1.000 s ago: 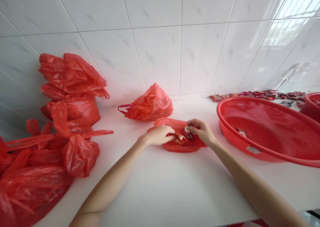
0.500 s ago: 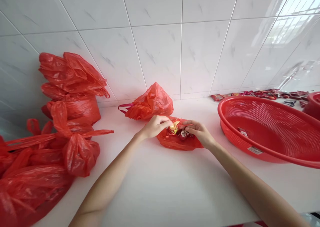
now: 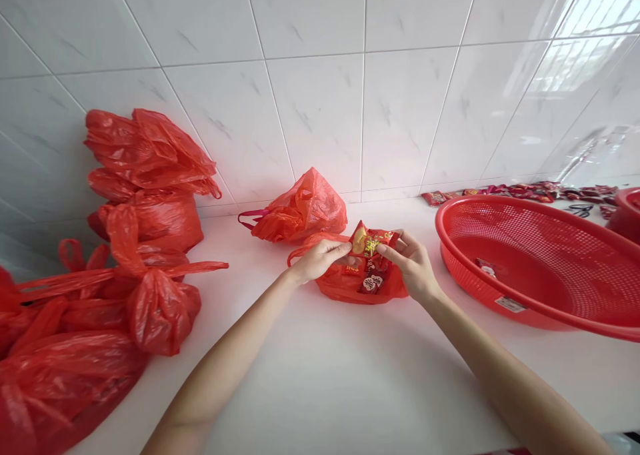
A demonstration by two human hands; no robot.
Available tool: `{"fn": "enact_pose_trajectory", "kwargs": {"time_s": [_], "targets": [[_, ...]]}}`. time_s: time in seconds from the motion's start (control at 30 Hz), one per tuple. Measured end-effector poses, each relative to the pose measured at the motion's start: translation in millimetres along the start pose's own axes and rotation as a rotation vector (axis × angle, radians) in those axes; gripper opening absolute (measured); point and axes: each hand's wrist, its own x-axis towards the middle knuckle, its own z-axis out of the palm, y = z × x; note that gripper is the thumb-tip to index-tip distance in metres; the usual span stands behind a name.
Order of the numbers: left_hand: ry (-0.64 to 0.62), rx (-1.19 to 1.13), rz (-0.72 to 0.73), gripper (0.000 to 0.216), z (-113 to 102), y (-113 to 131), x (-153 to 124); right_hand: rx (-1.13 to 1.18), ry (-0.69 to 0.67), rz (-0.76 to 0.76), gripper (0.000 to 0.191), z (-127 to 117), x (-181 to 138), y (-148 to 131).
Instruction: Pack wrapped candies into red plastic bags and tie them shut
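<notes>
A small red plastic bag lies open on the white counter, with wrapped sweets inside it. My left hand and my right hand pinch a red and gold sweet packet between them, held just above the bag's mouth. The left fingers grip its left end, the right fingers its right end.
A knotted red bag lies behind by the tiled wall. Several filled red bags are piled at the left. A large red mesh basket holding a sweet stands at the right, with more sweets strewn behind it.
Both hands have come up out of the open bag, lifting the red and gold packet between them. The bag's mouth has spread wider and its sweets now show.
</notes>
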Motion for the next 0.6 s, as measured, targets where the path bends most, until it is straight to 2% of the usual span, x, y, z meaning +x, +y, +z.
{"fn": "enact_pose_trajectory", "kwargs": {"time_s": [0.07, 0.13, 0.27, 0.43, 0.6], "targets": [[-0.049, 0.02, -0.012, 0.038, 1.5, 2.7, -1.5, -0.035, 0.001, -0.015, 0.035, -0.7, -0.6, -3.4], [-0.036, 0.025, 0.012, 0.033, 4.3, 7.6, -3.4, -0.105, -0.044, -0.031, 0.035, -0.6, -1.2, -5.8], [0.081, 0.007, 0.089, 0.034, 15.4, 15.0, -5.1, -0.152, -0.119, -0.037, 0.034, 1.5, -3.4, -9.8], [0.234, -0.154, 0.136, 0.034, 30.7, 10.4, -3.0, -0.068, -0.032, 0.006, 0.039, 2.7, -6.4, -14.5], [0.402, -0.298, 0.138, 0.031, 36.3, 5.8, -1.8, -0.147, -0.014, -0.051, 0.035, -1.2, -4.7, -12.7]]}}
